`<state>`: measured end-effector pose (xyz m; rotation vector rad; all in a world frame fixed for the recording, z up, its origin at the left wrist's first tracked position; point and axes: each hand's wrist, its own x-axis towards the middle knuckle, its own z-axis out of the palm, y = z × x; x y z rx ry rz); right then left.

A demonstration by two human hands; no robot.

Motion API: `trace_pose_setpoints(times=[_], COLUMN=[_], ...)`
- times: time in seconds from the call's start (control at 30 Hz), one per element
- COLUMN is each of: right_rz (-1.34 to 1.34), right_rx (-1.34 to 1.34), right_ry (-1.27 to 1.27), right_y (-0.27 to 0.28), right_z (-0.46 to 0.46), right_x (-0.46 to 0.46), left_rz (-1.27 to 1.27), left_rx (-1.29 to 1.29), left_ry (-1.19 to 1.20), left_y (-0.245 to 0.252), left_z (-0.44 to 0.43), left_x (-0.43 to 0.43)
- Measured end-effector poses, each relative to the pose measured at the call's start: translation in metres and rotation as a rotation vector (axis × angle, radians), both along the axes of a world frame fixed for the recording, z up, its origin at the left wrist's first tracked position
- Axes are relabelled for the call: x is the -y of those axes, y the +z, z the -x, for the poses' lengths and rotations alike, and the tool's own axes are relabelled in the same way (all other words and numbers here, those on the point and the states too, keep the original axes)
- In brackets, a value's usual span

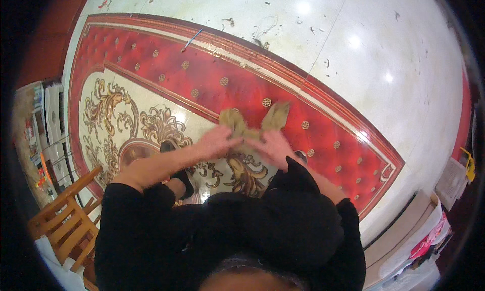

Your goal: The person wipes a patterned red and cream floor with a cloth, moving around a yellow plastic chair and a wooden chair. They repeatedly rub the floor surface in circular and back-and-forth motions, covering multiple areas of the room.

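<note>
My left hand [219, 142] and my right hand [273, 146] are close together in front of my body, thumbs nearly meeting. Both grip an olive-brown cloth [276, 116], whose two loose ends stick out beyond my fingers; hands and cloth are somewhat blurred. Beneath them is a glossy floor [248, 84] patterned in red and cream, with gold scrolls and small gold rosettes. A thin blue stick-like thing [192, 40] lies across the pattern's far border.
White floor tiles [352, 52] with scattered dark debris lie beyond the border. A slatted wooden chair [68, 222] stands at lower left, near a shelf [55, 116] of goods. At lower right are a beige padded piece [401, 230] and pink fabric [428, 239]. My feet are below my left forearm.
</note>
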<state>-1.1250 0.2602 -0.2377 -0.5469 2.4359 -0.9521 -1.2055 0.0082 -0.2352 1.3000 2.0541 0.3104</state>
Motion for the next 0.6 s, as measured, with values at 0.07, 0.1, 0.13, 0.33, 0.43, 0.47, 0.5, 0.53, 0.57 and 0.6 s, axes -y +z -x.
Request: trace_pose_setpoints(times=[0.07, 0.1, 0.13, 0.33, 0.43, 0.47, 0.5, 0.53, 0.57, 0.6], right_rz=[0.035, 0.016, -0.022, -0.26, -0.097, 0.051, 0.031, 0.051, 0.109, 0.044], right_rx=[-0.128, -0.139, -0.162, -0.363, -0.494, -0.534, -0.476, -0.487, -0.569, -0.479], right_ry=[0.071, 0.121, 0.145, -0.338, -0.475, -0.471, -0.449, -0.406, -0.345, -0.197], right_y=[-0.026, -0.037, -0.048, -0.046, -0.01, 0.003, 0.014, 0.023, 0.031, 0.035], right_z=[-0.023, -0.022, -0.009, 0.187, 0.243, 0.243, 0.236, 0.222, 0.208, 0.194], right_x=[0.012, 0.013, 0.007, -0.036, -0.033, -0.03, -0.021, -0.013, -0.004, 0.007], left_rz=[-0.063, -0.049, -0.083, -0.12, -0.272, -0.292, -0.407, -0.397, -0.508, -0.379], left_rx=[-0.021, 0.0, -0.154, -0.464, -0.437, -0.421, -0.457, -0.448, -0.498, -0.435], left_ry=[-0.064, -0.086, -0.029, 0.76, 0.661, 0.612, 0.542, 0.502, 0.438, 0.393], left_y=[-0.027, -0.038, -0.049, -0.054, -0.021, -0.008, 0.004, 0.014, 0.022, 0.026], left_z=[-0.024, -0.024, -0.014, 0.174, 0.242, 0.246, 0.242, 0.229, 0.21, 0.184], left_x=[0.013, 0.013, 0.003, -0.079, -0.08, -0.067, -0.05, -0.028, -0.004, 0.02])
